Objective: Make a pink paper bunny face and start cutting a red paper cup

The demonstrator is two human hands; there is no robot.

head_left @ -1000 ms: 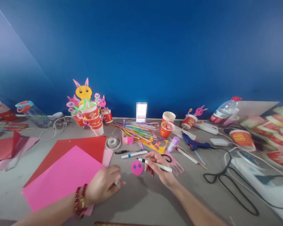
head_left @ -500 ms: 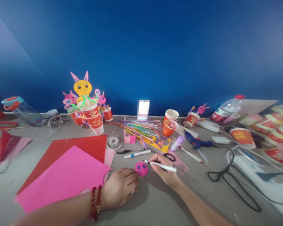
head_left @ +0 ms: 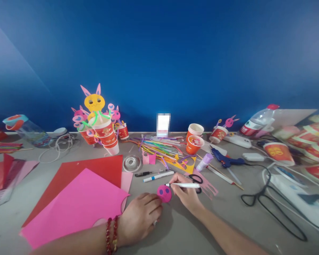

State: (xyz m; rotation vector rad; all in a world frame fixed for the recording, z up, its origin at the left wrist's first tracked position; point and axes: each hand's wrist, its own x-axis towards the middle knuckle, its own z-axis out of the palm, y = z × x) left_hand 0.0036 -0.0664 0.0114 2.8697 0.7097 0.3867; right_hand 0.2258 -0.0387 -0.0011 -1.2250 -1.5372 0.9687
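Note:
A small magenta disc [head_left: 164,193] with two purple spots lies flat on the grey table. My left hand [head_left: 142,217], wearing red beads at the wrist, rests at its left edge with the fingertips touching it. Between the fingers of my right hand [head_left: 186,196] is a white marker [head_left: 187,185], its dark tip at the disc's upper right edge. Just above the disc lie a blue-and-white marker [head_left: 158,176] and a black pen [head_left: 143,174]. Black-handled scissors [head_left: 196,179] sit partly behind my right hand.
Pink paper [head_left: 77,205] and red paper [head_left: 95,163] cover the left. Coloured sticks [head_left: 159,147] lie behind. A glue stick [head_left: 204,162], blue glue gun [head_left: 225,159] and looping black cable [head_left: 260,194] are at the right. Decorated cups [head_left: 103,129] stand back left.
The marker tip has come from beside the disc onto its upper right edge, and my right hand has moved closer to the disc. The whole view has shifted slightly.

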